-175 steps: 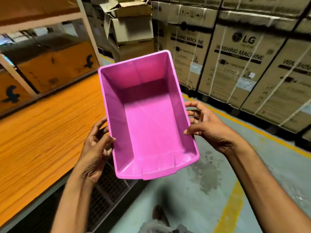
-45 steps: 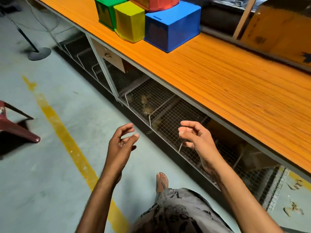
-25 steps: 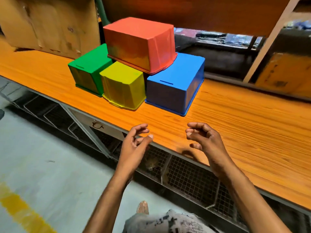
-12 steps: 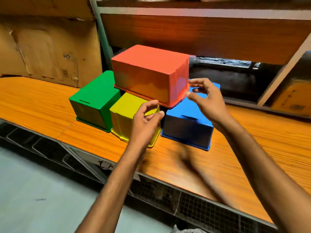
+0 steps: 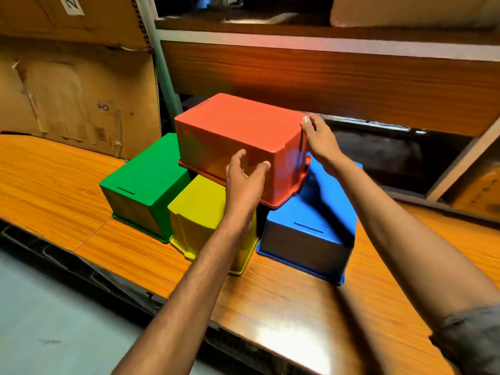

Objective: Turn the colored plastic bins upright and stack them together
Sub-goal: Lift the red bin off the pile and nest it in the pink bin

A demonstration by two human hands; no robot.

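L hand [image 5: 244,185] lies against the near long wall of the red bin [image 5: 238,131]. Its fingers are spread and only lightly bent, thumb out to the right. It presses the wall w/o wrapping round anything. R hand [image 5: 320,142] clasps the bin's right end at the top corner, w/ the thumb hooked over the upper edge and the palm on the end wall. The other fingers are hidden behind the bin. Both bare forearms reach in from the bottom edge. A dark sleeve [image 5: 470,345] shows on the R arm, bottom right.

The red bin is upside down, base up, and rests on three other upturned bins, turned at an angle to them. The green bin [image 5: 146,180] is under its left end, the yellow bin [image 5: 197,209] under the middle, and the blue bin [image 5: 313,212] under its right end. All three stand rim-down on an orange wood-grain table [image 5: 121,255]. Green & yellow sit just beside each other. A dark gap separates yellow & blue.

At back left, behind the green bin, stands a worn cardboard box [image 5: 67,90]. A wood-faced shelf [image 5: 338,74] runs across above the bins. Grey floor [image 5: 54,334] shows bottom left.
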